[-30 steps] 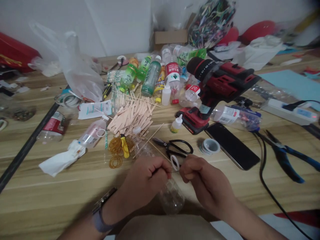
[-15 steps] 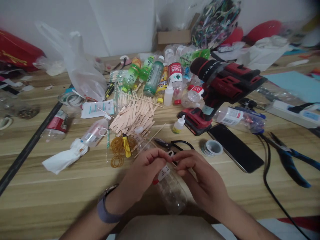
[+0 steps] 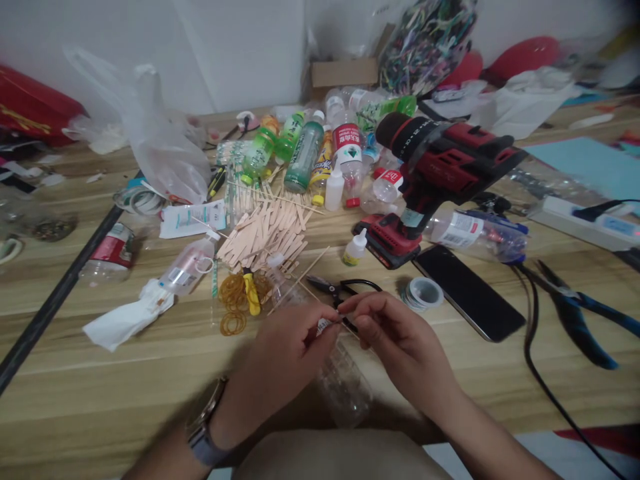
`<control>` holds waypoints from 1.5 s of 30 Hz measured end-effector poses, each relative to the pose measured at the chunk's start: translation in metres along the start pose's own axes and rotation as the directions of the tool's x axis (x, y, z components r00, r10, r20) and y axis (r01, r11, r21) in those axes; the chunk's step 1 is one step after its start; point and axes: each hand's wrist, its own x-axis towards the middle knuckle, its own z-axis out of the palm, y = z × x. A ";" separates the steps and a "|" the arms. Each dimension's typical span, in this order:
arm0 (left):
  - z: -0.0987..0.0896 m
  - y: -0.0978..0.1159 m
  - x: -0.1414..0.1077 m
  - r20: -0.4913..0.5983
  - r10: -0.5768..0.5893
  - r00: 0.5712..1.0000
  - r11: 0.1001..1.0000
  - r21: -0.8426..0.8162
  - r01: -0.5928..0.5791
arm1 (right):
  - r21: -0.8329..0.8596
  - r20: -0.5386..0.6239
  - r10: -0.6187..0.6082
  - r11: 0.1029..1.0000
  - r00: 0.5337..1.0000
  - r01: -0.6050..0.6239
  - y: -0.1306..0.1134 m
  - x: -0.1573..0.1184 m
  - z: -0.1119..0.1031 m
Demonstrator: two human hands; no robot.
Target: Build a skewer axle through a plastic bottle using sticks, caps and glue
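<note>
I'm pinching a thin piece [image 3: 339,321] in my left hand [image 3: 287,343]; can't tell if the right hand [image 3: 403,343] is clamping too, so I'm thinking tiny, steady nudges.

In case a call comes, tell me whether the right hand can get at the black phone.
Probably yes: the phone lies to the right of the right hand, nothing on top, and the spool leaves a way past. That hand looks busy close to the left hand, though.
</note>
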 end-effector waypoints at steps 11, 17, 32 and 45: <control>-0.008 -0.001 -0.001 -0.008 0.006 1.000 0.999 0.053 -0.005 | -0.242 -0.026 -0.159 0.959 0.987 0.148 0.000 0.005 -0.013; -0.006 -0.008 -0.002 -0.010 0.237 0.971 0.929 0.294 -0.224 | -0.311 -0.007 -0.190 0.934 0.982 0.178 -0.001 0.007 -0.016; 0.000 -0.013 0.000 -0.044 0.586 0.809 0.686 0.558 -0.466 | -0.133 0.069 0.023 0.991 0.997 -0.013 0.002 0.009 0.002; 0.002 -0.003 0.001 -0.062 0.048 0.997 0.989 0.141 -0.039 | 0.095 0.033 0.004 0.995 0.999 -0.008 0.005 0.007 0.004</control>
